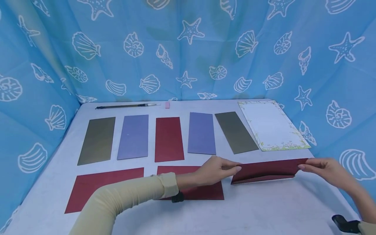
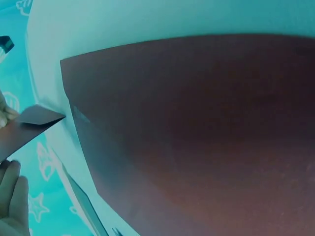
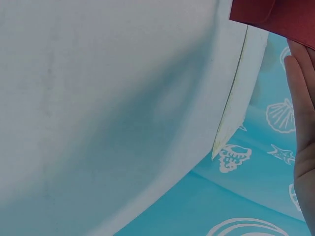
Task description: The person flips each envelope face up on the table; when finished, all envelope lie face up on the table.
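Note:
A dark red envelope (image 1: 264,168) is raised at a tilt over the front right of the table, its flap (image 1: 267,178) hanging along the lower edge. My left hand (image 1: 215,171) pinches its left end between thumb and fingers. At the opposite end my right hand (image 1: 330,172) pinches the upper corner. Beneath my left forearm lies another red envelope (image 1: 205,192), partly hidden, which fills much of the left wrist view. The right wrist view catches only a corner of the held envelope (image 3: 275,12) beside the fingers.
Another red envelope (image 1: 97,184) lies front left. Behind it stretch a row of olive (image 1: 97,140), purple (image 1: 133,137) and red envelopes (image 1: 168,140). A brush pen (image 1: 126,106) and pink eraser (image 1: 167,105) lie at the back, with bordered paper (image 1: 273,124) at right.

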Motion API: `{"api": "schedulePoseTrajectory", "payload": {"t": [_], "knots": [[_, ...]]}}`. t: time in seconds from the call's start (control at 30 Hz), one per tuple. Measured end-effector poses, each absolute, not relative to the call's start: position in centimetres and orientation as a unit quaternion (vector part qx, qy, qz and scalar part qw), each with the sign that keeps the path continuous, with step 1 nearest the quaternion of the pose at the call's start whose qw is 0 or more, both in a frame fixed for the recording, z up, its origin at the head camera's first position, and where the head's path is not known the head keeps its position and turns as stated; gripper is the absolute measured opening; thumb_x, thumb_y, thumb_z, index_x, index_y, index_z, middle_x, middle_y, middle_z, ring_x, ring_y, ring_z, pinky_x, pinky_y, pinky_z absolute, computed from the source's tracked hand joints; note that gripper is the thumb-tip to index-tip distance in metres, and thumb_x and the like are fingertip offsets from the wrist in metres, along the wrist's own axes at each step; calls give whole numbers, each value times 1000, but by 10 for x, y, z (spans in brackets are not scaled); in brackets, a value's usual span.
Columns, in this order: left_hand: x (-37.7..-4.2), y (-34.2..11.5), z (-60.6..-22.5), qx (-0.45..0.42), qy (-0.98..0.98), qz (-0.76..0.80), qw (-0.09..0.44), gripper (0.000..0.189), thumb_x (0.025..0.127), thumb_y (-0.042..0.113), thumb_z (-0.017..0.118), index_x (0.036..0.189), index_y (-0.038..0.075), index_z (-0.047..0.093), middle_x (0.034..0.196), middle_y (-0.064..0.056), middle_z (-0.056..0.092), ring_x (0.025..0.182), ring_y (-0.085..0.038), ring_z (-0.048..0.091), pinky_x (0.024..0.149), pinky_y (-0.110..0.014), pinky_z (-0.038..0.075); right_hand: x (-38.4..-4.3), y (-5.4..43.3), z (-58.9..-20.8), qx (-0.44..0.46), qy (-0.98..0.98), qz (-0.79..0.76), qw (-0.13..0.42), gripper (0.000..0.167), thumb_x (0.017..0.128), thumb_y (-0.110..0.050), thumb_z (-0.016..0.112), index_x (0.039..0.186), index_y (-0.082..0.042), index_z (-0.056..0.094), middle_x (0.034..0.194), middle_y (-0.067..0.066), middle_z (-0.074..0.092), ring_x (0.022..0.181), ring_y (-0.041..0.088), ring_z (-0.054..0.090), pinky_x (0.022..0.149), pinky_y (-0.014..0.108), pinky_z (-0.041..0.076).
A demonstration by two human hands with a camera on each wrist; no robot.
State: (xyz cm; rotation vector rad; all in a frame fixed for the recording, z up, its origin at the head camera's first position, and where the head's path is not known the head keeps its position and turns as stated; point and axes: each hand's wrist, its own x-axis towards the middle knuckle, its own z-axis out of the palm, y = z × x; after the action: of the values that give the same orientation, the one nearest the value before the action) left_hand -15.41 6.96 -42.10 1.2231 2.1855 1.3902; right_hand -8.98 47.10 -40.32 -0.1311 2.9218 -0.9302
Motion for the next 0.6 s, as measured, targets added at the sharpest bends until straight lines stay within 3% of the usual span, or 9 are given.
{"api": "schedulePoseTrajectory", "payload": {"t": [0.07,0.17,0.33,0.43,0.6], "knots": [[-157,70,-422,420,754,492,114,33,96,29,61,122,10,68,91,5,74,77,8,62,58,-12,45,-91,471,-401,-49,949,-308,51,29,96,-19,62,110,5,69,96,10,72,82,6,66,67,25,55],[-161,71,-424,421,757,495,72,31,93,24,66,121,11,69,99,6,73,90,8,63,58,-11,44,-93,472,-402,-61,941,-326,67,28,96,-18,61,111,6,68,97,5,72,83,6,68,68,24,55],[-165,74,-422,416,763,494,30,29,89,14,70,118,11,70,101,3,73,92,8,63,46,-13,33,-95,472,-407,-63,930,-353,82,31,96,-15,61,116,8,64,101,5,72,85,11,69,70,24,55],[-168,75,-420,411,769,489,28,29,88,11,71,117,11,71,102,3,73,93,8,63,49,-12,38,-95,468,-410,-37,940,-335,59,39,94,-21,64,121,7,62,107,14,69,85,1,65,69,24,54],[-172,77,-422,403,777,482,38,29,86,11,73,115,9,72,98,3,73,87,9,63,60,-10,45,-94,462,-413,-13,944,-327,-34,46,91,-24,69,127,3,59,106,-11,67,87,-17,55,67,13,50]]}}
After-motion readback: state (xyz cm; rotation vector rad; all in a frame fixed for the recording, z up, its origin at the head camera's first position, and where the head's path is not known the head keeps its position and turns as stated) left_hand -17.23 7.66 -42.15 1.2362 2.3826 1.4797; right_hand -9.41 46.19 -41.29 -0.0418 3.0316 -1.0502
